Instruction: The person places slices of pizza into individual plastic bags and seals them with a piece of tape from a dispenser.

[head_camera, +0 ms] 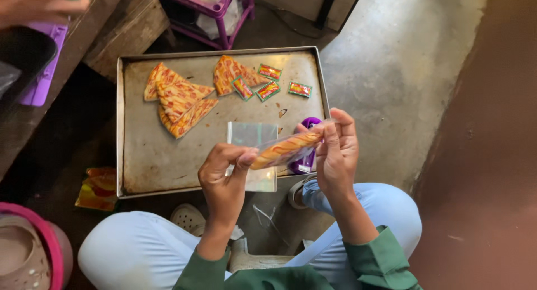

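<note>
Head view: a pizza slice (pixel 285 148) in a clear bag (pixel 254 136) spans both hands — left hand (pixel 224 175) fingers (pixel 244 157) pinch its lower end, right hand (pixel 335 153) fingers (pixel 330 134) clasp its upper end, above the tray (pixel 168 167).

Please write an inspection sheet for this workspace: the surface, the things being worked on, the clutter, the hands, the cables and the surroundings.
Surface: worn metal tray on a concrete floor, stained.
Job's things: pizza slice in a clear bag, held over the tray; more wrapped slices at the tray's far left; four small sauce packets near them; empty clear bags under the hands.
Clutter: purple object, partly hidden; colourful wrapper on the floor beside the tray.
Hands: left hand and right hand grip opposite ends of the bagged slice.
Cables: nothing seen.
Surroundings: purple rack, pink tub, another person's hand at top left.
</note>
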